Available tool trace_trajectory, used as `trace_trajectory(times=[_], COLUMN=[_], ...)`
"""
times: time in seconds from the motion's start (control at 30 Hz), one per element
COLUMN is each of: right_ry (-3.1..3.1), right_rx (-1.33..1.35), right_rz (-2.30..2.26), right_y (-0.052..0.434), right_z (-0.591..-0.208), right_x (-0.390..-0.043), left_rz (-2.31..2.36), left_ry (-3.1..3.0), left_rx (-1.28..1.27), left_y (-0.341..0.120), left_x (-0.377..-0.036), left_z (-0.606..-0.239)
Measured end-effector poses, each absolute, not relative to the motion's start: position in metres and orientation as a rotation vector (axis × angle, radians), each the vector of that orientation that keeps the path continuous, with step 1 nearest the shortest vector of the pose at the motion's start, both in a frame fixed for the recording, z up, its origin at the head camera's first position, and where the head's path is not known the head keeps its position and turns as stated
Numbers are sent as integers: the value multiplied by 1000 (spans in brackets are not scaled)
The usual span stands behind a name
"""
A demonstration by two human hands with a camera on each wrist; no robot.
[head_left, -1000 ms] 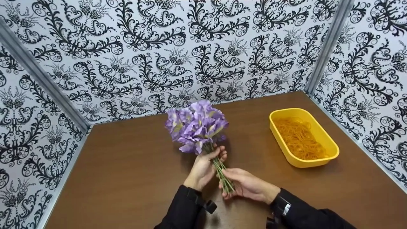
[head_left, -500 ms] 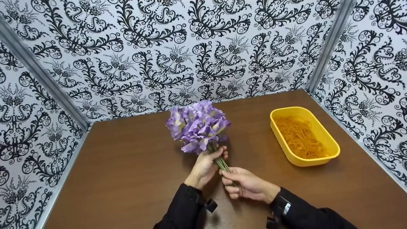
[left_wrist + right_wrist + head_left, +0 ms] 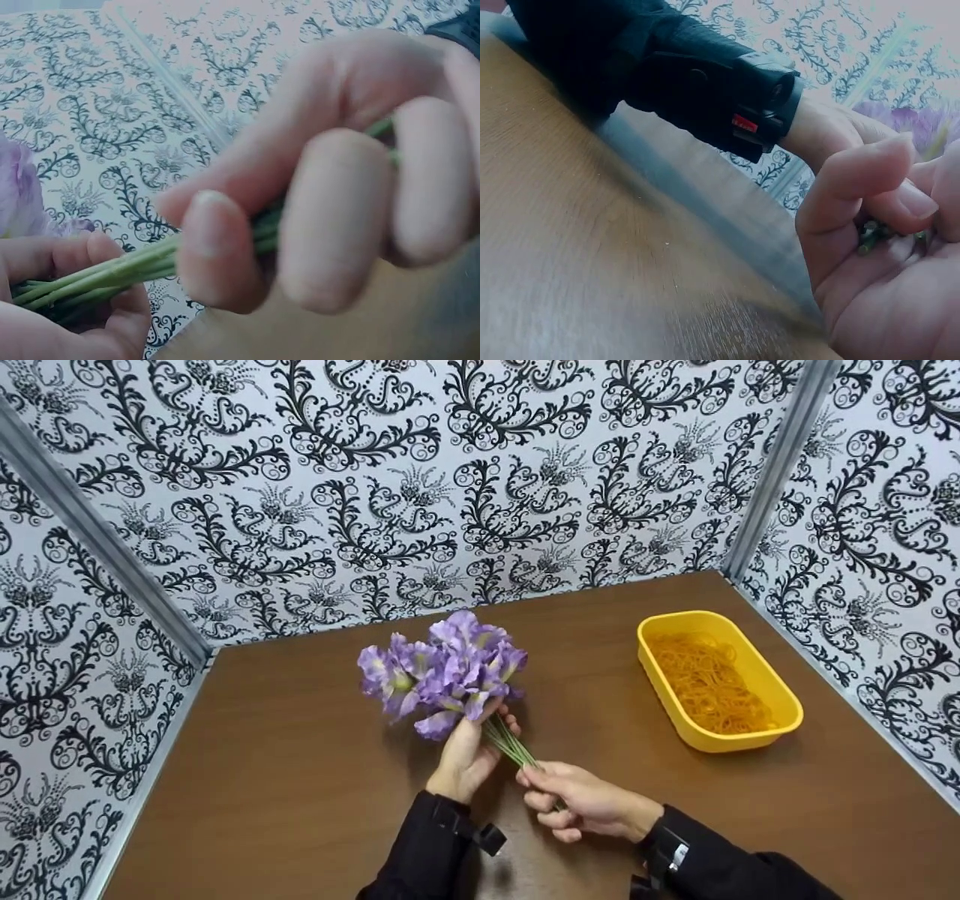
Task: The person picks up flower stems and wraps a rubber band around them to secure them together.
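Head view: purple flower bunch [image 3: 442,675] is held above brown table [image 3: 285,780]; left hand [image 3: 469,750] grips upper stems, right hand [image 3: 585,802] grips stem ends. Right of the grip, yellow tray [image 3: 780,727] holds rubber bands [image 3: 709,686]. Patterned walls [image 3: 375,495] enclose the table. No legible writing.

A: Which parts of the thin green flower stems [image 3: 510,744] are hidden?

B: In the head view their lower ends vanish inside the grip of the right hand [image 3: 581,802], and the left hand [image 3: 466,754] covers the stretch just below the purple fabric blossoms [image 3: 442,671].

A: And the wrist views?

B: The left wrist view is blurred, with the blossoms cut off at its left edge. The right wrist view shows only stem tips [image 3: 870,236]; the palm runs off the frame.
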State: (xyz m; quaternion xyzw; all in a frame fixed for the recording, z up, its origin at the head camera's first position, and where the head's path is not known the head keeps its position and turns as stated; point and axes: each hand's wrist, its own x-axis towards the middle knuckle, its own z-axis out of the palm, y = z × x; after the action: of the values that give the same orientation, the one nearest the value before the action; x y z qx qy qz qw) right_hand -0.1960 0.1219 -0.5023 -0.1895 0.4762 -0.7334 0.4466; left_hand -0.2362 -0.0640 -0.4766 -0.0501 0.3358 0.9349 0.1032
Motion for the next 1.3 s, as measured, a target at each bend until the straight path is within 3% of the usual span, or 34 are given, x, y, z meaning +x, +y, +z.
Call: trace_trajectory(times=[0.57, 1.3], right_ry=[1425, 1511], right_rx=[-528, -755], right_rz=[-1747, -1550], right_y=[117, 112], right_z=[-495, -489], right_x=[-186, -173], left_rz=[2845, 2854], left_ry=[695, 390], left_rx=[-212, -113], left_y=[-64, -80], left_x=[-235, -236], left_z=[-475, -472])
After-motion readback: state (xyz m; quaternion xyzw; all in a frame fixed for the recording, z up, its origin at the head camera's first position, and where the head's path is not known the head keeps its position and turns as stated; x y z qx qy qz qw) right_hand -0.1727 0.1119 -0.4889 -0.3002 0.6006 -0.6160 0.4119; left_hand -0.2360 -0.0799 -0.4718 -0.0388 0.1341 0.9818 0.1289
